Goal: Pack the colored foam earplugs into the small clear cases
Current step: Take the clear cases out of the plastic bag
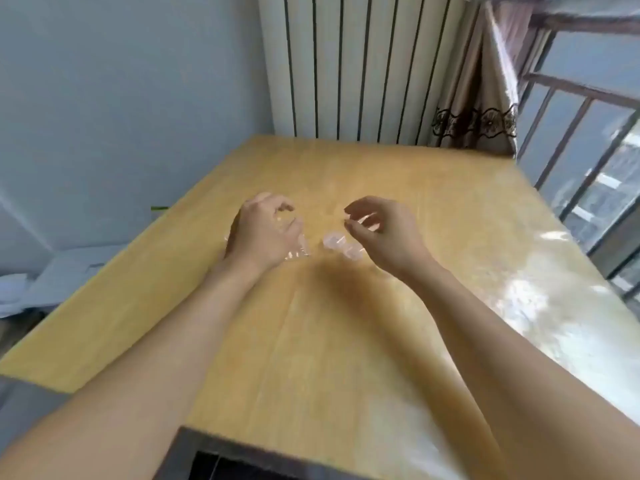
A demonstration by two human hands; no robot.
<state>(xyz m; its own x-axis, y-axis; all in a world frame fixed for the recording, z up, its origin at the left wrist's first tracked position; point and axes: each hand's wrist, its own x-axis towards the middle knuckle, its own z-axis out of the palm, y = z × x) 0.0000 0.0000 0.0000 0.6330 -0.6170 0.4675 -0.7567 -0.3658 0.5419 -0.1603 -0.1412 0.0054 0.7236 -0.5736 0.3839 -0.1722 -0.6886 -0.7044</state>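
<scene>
From my remote view I count: hands — two, the left hand (265, 233) and the right hand (381, 233). Wooden table (346, 341) — one. Small clear cases lying loose between the hands — two that I can separate, a near-left one (333, 240) and one just beside it (354, 252). Clear plastic piece (298, 250) under the left hand — one visible, too blurred for me to name further. Radiator (356, 64) — one. Curtain (481, 98) — one.
</scene>
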